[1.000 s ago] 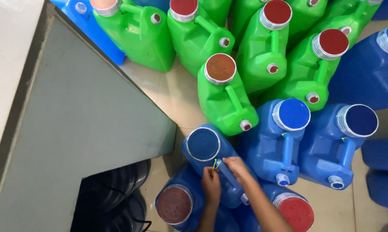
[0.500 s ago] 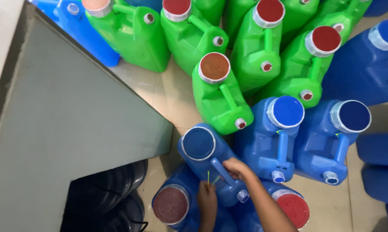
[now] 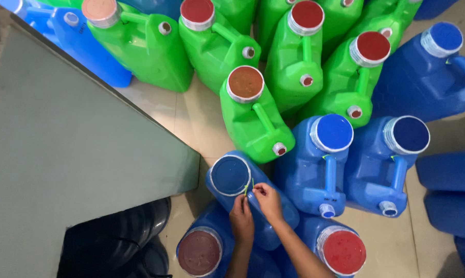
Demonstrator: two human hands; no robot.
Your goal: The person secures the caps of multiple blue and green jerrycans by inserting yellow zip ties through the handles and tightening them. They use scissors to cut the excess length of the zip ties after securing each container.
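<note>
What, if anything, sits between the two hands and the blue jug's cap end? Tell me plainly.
Nothing visible does. Both the left hand and the right hand rest directly on the blue jug, fingertips pinching a thin green tie at the handle beside its blue cap. Neighbouring jugs stand off to the sides.

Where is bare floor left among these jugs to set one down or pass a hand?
Bare tiled floor lies between the grey cabinet and the green jugs; a second strip runs right of the blue jugs. Around both hands, left hand and right hand, on the blue-capped jug, jugs stand packed together.
</note>
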